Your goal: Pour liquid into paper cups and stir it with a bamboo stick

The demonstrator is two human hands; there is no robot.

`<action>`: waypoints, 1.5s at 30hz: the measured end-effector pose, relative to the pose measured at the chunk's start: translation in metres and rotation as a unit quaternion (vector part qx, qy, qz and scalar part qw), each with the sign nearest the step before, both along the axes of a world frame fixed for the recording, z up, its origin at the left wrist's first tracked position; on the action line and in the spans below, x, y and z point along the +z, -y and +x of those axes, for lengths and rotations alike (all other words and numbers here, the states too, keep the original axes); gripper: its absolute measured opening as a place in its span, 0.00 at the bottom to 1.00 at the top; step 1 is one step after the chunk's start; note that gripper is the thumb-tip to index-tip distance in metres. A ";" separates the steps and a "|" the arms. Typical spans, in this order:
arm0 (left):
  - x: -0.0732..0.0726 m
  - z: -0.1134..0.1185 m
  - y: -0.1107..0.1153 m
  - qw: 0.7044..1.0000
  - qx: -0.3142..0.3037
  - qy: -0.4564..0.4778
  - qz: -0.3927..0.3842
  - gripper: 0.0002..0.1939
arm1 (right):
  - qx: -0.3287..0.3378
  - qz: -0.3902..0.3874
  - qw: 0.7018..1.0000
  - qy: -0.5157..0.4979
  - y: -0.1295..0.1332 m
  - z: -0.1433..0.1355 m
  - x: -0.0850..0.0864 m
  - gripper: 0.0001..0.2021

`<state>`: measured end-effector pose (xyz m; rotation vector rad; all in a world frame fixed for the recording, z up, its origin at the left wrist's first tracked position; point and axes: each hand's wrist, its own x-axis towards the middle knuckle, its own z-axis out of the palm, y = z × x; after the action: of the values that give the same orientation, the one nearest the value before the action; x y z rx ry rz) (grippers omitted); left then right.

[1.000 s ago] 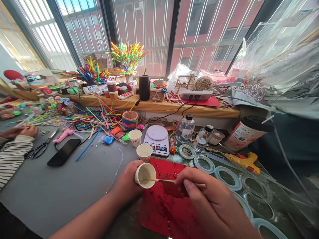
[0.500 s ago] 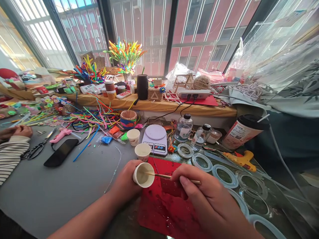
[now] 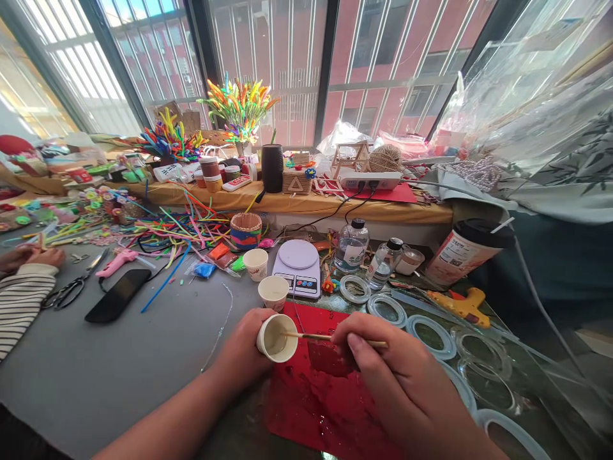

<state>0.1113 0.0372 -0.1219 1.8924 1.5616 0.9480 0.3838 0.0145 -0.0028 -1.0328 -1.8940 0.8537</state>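
Observation:
My left hand (image 3: 249,348) is wrapped round a white paper cup (image 3: 293,345), tilted so that its mouth faces me. Cloudy liquid lies inside the cup. Between the fingers and thumb of my right hand (image 3: 383,364) is a thin wooden stick (image 3: 316,337), its far end dipped in the liquid. Below both hands lies a red mat (image 3: 306,396) with wet, shiny spots. Just beyond the held cup stands a second paper cup (image 3: 274,294), and a third paper cup (image 3: 255,264) is behind that one, beside a white kitchen scale (image 3: 299,287).
Two clear bottles (image 3: 352,246) stand right of the scale. Ring-shaped silicone moulds (image 3: 387,311) line the right side, near a yellow glue gun (image 3: 467,308). At left are a black phone (image 3: 117,295), scissors (image 3: 71,291), a pink glue gun (image 3: 117,262) and a co-worker's hands (image 3: 45,255).
The stick's tip has shifted slightly within the tilted cup. Both of my hands keep their hold. At far left, the co-worker's hands have moved a little.

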 end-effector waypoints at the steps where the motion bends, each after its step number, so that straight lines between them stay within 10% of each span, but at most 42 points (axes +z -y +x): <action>1: 0.000 0.000 0.000 1.000 0.001 -0.001 0.002 0.19 | -0.004 -0.001 1.000 -0.001 0.000 0.000 0.000 0.15; 45: 0.008 -0.008 0.004 0.993 0.034 -0.015 0.115 0.18 | 0.009 0.072 0.994 -0.084 0.006 -0.008 0.007 0.13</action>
<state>0.1034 0.0331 -0.1143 2.0274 1.6012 1.1772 0.3754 0.0090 0.0039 -0.8315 -1.7967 0.7766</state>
